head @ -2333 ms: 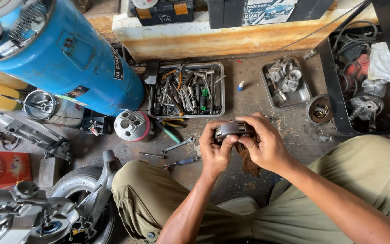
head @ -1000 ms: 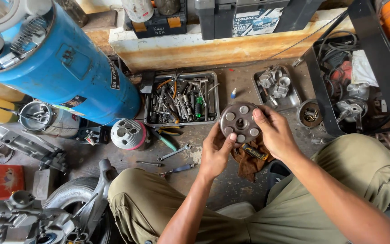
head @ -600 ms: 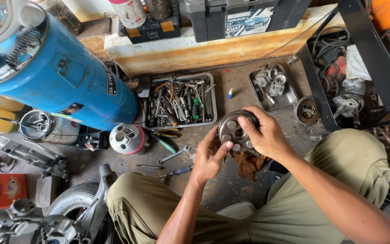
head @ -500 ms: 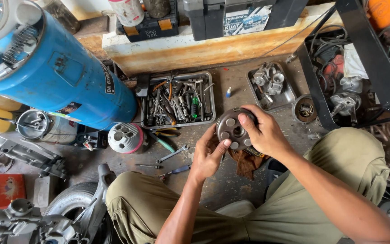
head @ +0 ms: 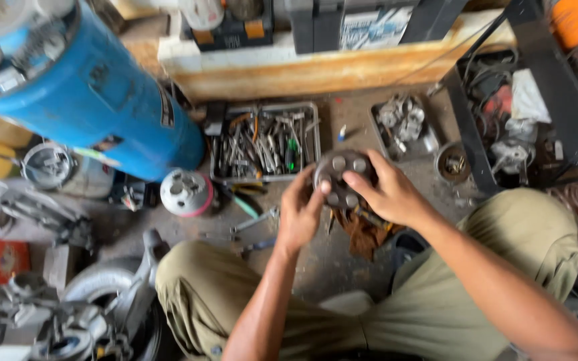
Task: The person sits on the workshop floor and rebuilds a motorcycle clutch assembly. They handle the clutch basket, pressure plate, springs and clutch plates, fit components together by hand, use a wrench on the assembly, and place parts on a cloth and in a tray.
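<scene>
A round grey metal disc (head: 338, 175) with several holes in its face is held up in front of me, face toward the camera. My left hand (head: 300, 212) grips its left and lower rim. My right hand (head: 386, 192) wraps its right side, fingers laid across the face. Under the hands a brown rag (head: 364, 232) lies on the concrete floor. My knees in olive trousers frame the spot.
A metal tray of hand tools (head: 264, 142) sits just beyond the hands, a smaller tray of parts (head: 406, 124) to its right. A blue cylinder tank (head: 95, 100) lies at left, a round white part (head: 186, 192) beside it. Wrenches (head: 254, 222) lie on the floor. A tyre (head: 105, 284) is at lower left.
The disc was edge-on between both hands, then turned face up. Since then the hands and disc have stayed together while the view shifted and blurred slightly.
</scene>
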